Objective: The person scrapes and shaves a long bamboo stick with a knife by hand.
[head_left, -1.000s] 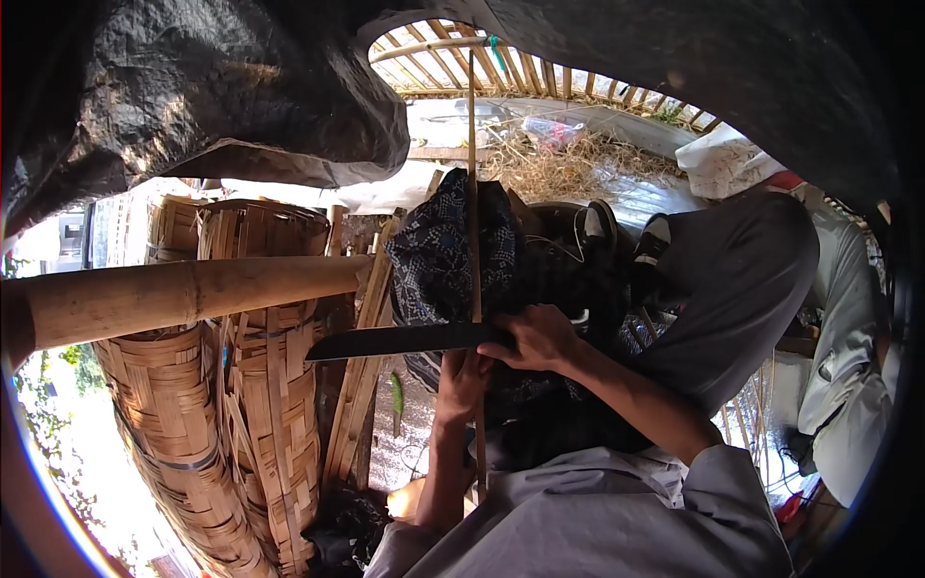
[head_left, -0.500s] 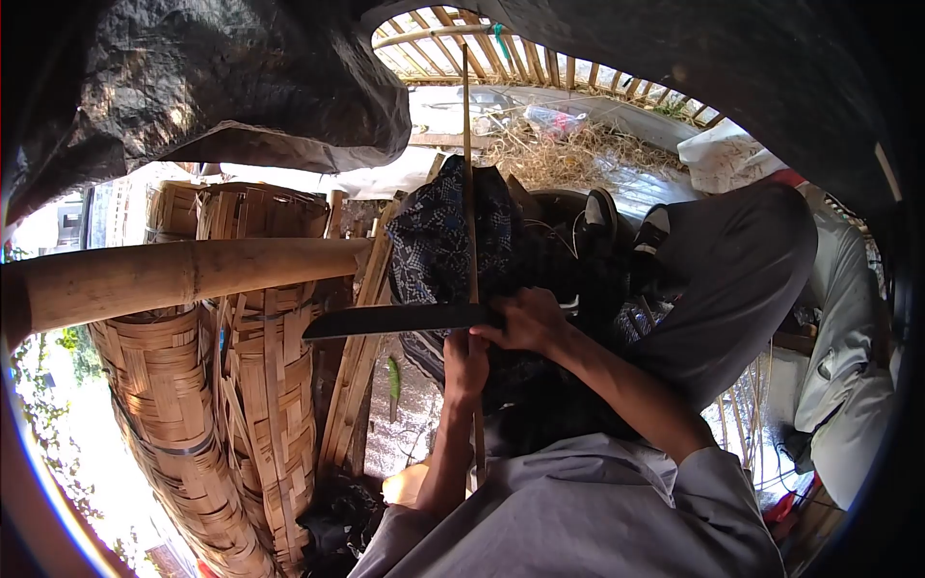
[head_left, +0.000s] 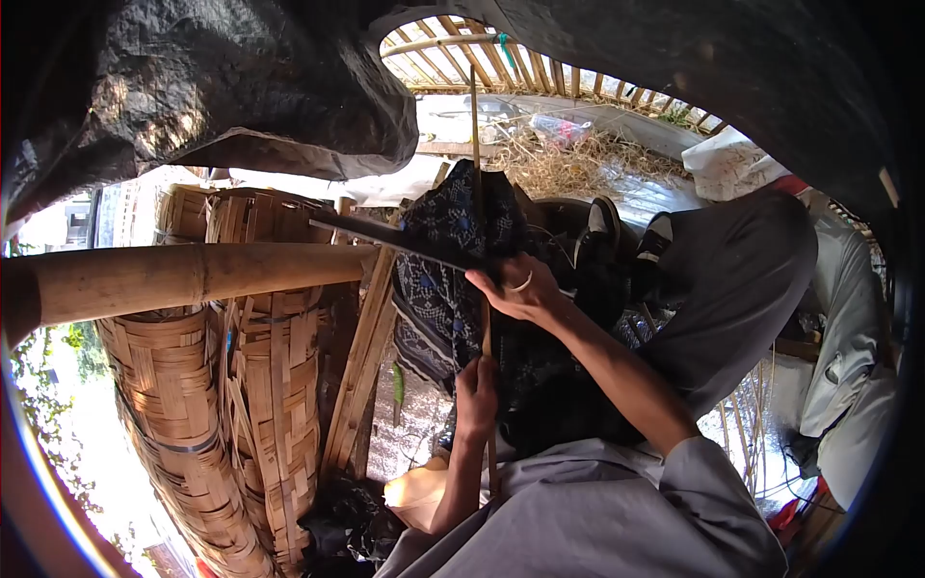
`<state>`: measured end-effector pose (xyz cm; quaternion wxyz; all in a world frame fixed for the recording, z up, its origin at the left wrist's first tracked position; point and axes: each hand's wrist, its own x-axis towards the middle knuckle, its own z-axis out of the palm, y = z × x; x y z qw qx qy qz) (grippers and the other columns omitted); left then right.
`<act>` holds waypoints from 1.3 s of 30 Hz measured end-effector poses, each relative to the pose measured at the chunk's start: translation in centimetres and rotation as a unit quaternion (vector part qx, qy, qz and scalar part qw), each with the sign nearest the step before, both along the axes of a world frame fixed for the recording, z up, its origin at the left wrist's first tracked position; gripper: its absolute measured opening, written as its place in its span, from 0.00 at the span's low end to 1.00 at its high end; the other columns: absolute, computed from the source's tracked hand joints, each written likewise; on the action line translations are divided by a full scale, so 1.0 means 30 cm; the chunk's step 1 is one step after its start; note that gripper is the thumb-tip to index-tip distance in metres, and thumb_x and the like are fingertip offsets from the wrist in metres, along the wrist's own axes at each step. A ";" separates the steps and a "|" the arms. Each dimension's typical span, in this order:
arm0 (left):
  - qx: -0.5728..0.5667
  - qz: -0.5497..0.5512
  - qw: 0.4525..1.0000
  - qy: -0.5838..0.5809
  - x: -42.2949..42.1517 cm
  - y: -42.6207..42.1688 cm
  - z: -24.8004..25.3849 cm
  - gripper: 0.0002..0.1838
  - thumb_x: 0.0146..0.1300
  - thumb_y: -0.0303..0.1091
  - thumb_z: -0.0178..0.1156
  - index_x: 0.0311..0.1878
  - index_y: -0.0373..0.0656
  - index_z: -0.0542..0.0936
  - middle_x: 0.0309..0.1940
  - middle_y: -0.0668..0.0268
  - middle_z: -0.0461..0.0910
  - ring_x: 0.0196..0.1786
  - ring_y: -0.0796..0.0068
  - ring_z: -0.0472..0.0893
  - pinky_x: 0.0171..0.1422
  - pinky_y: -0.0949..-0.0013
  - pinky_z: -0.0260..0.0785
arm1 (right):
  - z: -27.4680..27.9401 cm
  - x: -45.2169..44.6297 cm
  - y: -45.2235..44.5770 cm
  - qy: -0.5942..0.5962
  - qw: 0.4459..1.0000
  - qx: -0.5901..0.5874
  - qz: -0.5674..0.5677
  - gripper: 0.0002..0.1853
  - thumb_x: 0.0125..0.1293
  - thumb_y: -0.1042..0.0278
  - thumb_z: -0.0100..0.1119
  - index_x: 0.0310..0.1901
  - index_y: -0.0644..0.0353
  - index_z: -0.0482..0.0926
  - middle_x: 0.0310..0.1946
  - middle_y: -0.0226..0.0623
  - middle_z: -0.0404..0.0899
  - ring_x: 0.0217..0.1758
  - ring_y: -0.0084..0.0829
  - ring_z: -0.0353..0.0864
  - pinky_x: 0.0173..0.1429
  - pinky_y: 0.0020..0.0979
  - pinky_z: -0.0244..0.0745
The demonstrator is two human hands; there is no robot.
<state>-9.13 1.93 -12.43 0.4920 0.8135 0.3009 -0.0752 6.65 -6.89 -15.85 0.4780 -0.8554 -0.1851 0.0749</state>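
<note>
My left hand is closed around a long, thin bamboo strip, which runs from far in front of me back to my lap. My right hand grips a large dark-bladed knife, its handle hidden in the fingers. The blade points left with its tip angled away from me and crosses the strip just beyond my left hand. Whether the edge touches the strip, I cannot tell. Beneath both, a dark blue patterned cloth is draped over my leg.
Tall woven bamboo baskets stand at left, under a thick bamboo pole. Black plastic sheeting hangs overhead. Straw lies in front, before a slatted bamboo fence. Another person's grey trousers show at right.
The knife has turned from nearly level to slanted, its tip swinging away from me. My right hand has shifted slightly right and forward. My left hand and the strip have moved back toward my body.
</note>
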 end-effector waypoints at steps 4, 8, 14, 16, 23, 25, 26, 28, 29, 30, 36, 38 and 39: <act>-0.109 0.072 0.991 0.025 0.010 -0.003 0.022 0.17 0.69 0.38 0.45 0.27 0.37 0.73 0.17 0.74 0.64 0.21 0.85 0.61 0.25 0.75 0.52 | 0.019 -0.018 -0.029 0.039 0.999 0.017 0.030 0.19 0.60 0.45 0.54 0.31 0.53 0.82 0.23 0.42 0.80 0.28 0.48 0.80 0.32 0.42 0.77; -0.215 0.119 0.969 0.029 0.058 0.018 0.006 0.16 0.69 0.37 0.45 0.26 0.41 0.73 0.17 0.77 0.63 0.22 0.88 0.60 0.25 0.77 0.51 | 0.004 -0.098 -0.049 0.049 0.997 -0.018 0.059 0.27 0.59 0.35 0.48 0.32 0.53 0.82 0.22 0.47 0.79 0.28 0.50 0.80 0.33 0.44 0.76; -0.197 0.050 0.979 0.008 0.117 0.051 -0.027 0.17 0.70 0.38 0.42 0.28 0.39 0.71 0.17 0.75 0.63 0.23 0.84 0.60 0.26 0.74 0.53 | 0.047 -0.123 -0.073 0.061 0.972 -0.180 0.137 0.33 0.57 0.30 0.45 0.31 0.56 0.82 0.21 0.49 0.79 0.28 0.49 0.81 0.34 0.43 0.77; -0.175 0.049 0.983 0.006 0.091 0.047 -0.020 0.17 0.70 0.38 0.42 0.27 0.39 0.71 0.16 0.75 0.62 0.22 0.85 0.60 0.26 0.75 0.52 | 0.013 -0.106 -0.049 0.026 0.992 -0.103 0.070 0.31 0.58 0.31 0.46 0.30 0.55 0.83 0.21 0.47 0.79 0.27 0.48 0.81 0.32 0.43 0.77; -0.222 0.079 0.967 0.099 -0.141 0.008 0.125 0.15 0.70 0.36 0.41 0.27 0.42 0.69 0.16 0.76 0.60 0.20 0.86 0.59 0.19 0.76 0.50 | -0.092 0.033 -0.015 0.011 0.993 -0.111 0.037 0.20 0.60 0.44 0.52 0.29 0.52 0.82 0.24 0.43 0.80 0.28 0.47 0.80 0.34 0.42 0.76; -0.338 0.148 0.923 0.114 -0.244 0.016 0.196 0.14 0.69 0.33 0.42 0.27 0.41 0.68 0.15 0.73 0.60 0.18 0.84 0.61 0.18 0.75 0.53 | -0.072 0.030 0.000 -0.126 0.990 0.028 -0.062 0.24 0.60 0.41 0.51 0.25 0.54 0.83 0.20 0.42 0.79 0.25 0.48 0.80 0.31 0.42 0.77; -0.284 0.109 0.946 0.107 -0.330 0.016 0.208 0.13 0.68 0.33 0.42 0.27 0.40 0.68 0.14 0.72 0.60 0.17 0.84 0.61 0.18 0.75 0.54 | -0.067 0.038 -0.007 -0.078 0.996 -0.001 -0.029 0.23 0.60 0.41 0.51 0.26 0.53 0.83 0.21 0.42 0.80 0.26 0.47 0.80 0.31 0.41 0.77; -0.160 0.015 0.985 0.061 -0.511 0.028 0.225 0.13 0.68 0.33 0.40 0.28 0.40 0.67 0.14 0.72 0.60 0.14 0.83 0.60 0.17 0.76 0.53 | -0.062 0.035 -0.007 -0.037 0.999 -0.012 -0.004 0.22 0.61 0.42 0.51 0.28 0.52 0.83 0.22 0.42 0.80 0.27 0.48 0.80 0.33 0.41 0.77; -0.091 -0.041 0.995 0.022 -0.548 0.035 0.237 0.13 0.69 0.33 0.39 0.28 0.40 0.67 0.13 0.72 0.60 0.13 0.83 0.60 0.17 0.77 0.52 | -0.058 0.033 -0.008 -0.040 0.999 -0.011 -0.002 0.22 0.61 0.42 0.51 0.28 0.52 0.83 0.22 0.42 0.80 0.27 0.48 0.80 0.33 0.41 0.77; -0.091 -0.037 0.995 0.020 -0.572 0.045 0.242 0.13 0.69 0.33 0.39 0.28 0.40 0.67 0.13 0.72 0.60 0.13 0.83 0.60 0.17 0.77 0.52 | -0.054 0.026 -0.011 -0.033 0.999 -0.025 0.002 0.22 0.61 0.42 0.51 0.28 0.52 0.83 0.22 0.43 0.80 0.27 0.48 0.80 0.33 0.42 0.77; -0.365 0.143 0.912 0.118 -0.428 0.064 0.224 0.15 0.71 0.40 0.40 0.29 0.45 0.65 0.12 0.75 0.57 0.11 0.85 0.56 0.14 0.77 0.47 | 0.006 0.008 -0.042 0.001 0.999 -0.019 0.027 0.20 0.63 0.47 0.49 0.28 0.54 0.82 0.24 0.46 0.79 0.30 0.51 0.79 0.34 0.44 0.75; -0.398 0.143 0.901 0.099 -0.315 0.075 0.164 0.15 0.71 0.41 0.41 0.27 0.47 0.64 0.13 0.77 0.55 0.11 0.85 0.54 0.14 0.77 0.45 | 0.032 -0.023 -0.057 0.026 0.998 -0.040 0.043 0.21 0.64 0.47 0.48 0.28 0.54 0.81 0.24 0.47 0.79 0.30 0.51 0.79 0.35 0.45 0.75; -0.414 0.162 0.887 0.124 -0.248 0.080 0.152 0.15 0.70 0.41 0.42 0.27 0.48 0.64 0.13 0.77 0.54 0.11 0.84 0.54 0.14 0.77 0.45 | 0.054 -0.038 -0.064 0.035 0.997 -0.035 0.058 0.21 0.63 0.46 0.48 0.29 0.54 0.81 0.24 0.47 0.79 0.30 0.52 0.79 0.36 0.46 0.75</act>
